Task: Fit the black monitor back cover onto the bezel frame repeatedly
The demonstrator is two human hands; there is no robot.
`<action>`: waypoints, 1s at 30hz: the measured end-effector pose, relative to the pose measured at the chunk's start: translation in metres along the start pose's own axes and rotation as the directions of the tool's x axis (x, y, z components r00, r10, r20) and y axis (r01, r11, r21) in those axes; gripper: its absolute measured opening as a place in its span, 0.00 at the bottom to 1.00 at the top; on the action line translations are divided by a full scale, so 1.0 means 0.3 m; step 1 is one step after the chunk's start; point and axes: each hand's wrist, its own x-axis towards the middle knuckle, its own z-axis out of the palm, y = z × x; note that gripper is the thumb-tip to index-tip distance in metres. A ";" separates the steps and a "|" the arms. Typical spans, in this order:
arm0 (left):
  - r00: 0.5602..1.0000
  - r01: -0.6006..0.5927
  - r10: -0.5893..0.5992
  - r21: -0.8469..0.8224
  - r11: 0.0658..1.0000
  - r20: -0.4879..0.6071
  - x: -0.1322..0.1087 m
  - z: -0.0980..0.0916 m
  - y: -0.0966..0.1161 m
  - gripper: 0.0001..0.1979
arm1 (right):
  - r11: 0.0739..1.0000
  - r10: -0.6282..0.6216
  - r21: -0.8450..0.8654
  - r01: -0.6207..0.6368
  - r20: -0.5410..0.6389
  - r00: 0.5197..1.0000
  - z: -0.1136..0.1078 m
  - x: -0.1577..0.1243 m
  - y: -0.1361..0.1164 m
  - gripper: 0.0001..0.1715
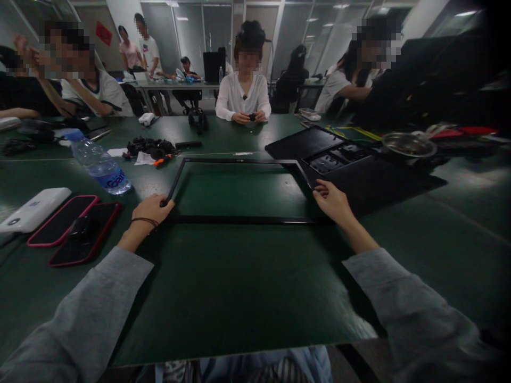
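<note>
Squarely in the middle of the head view, a thin black rectangular plastic frame (pixel 239 219) lies flat on the dark green bench (pixel 239 287), its long sides running left to right. The left hand (pixel 154 208) is closed over the frame's near-left corner, with its fingers curled around the rail. The right hand (pixel 331 201) pinches the right rail just above the near-right corner. The two hands are well apart, one at each end of the near side.

Left of the frame lies a clear plastic water bottle with a blue label (pixel 99 165). Nearer the bench's edge are a white oblong power bank (pixel 34 210) and two dark phones in pink-red cases (pixel 64 219). To the right rest a flat black panel (pixel 305 142) and a round metal bowl (pixel 408 143). Across the bench sits a person in a white top (pixel 243 96), hands together on a small dark object.
</note>
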 end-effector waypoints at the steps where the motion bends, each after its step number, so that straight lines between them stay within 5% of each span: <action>1: 1.000 0.001 -0.001 0.003 1.000 0.006 -0.001 -0.003 -0.001 0.22 | 0.999 0.000 0.035 0.000 0.004 1.000 0.000 0.000 0.001 0.33; 13: 0.997 -0.058 0.069 0.278 0.959 -0.029 -0.066 -0.039 0.037 0.28 | 0.978 -0.049 0.205 0.045 0.016 0.999 0.025 -0.004 0.006 0.31; 17: 0.985 -0.075 0.095 0.136 0.988 -0.141 -0.072 -0.016 0.050 0.30 | 0.988 -0.093 0.115 0.101 -0.070 0.993 0.001 -0.008 -0.034 0.27; 22: 0.966 -0.249 0.255 -0.129 0.960 0.035 -0.075 0.029 0.054 0.38 | 0.970 -0.228 -0.154 0.189 -0.298 0.927 -0.088 -0.007 -0.090 0.26; 26: 0.924 -0.357 0.373 -0.154 0.921 0.085 -0.083 0.037 0.066 0.47 | 0.943 -0.218 -0.330 0.049 -0.497 0.840 -0.174 0.014 -0.064 0.33; 30: 0.868 -0.475 0.494 -0.198 0.858 0.060 -0.079 0.040 0.082 0.39 | 0.932 0.061 -0.239 -0.274 -0.641 0.765 -0.246 0.044 0.072 0.50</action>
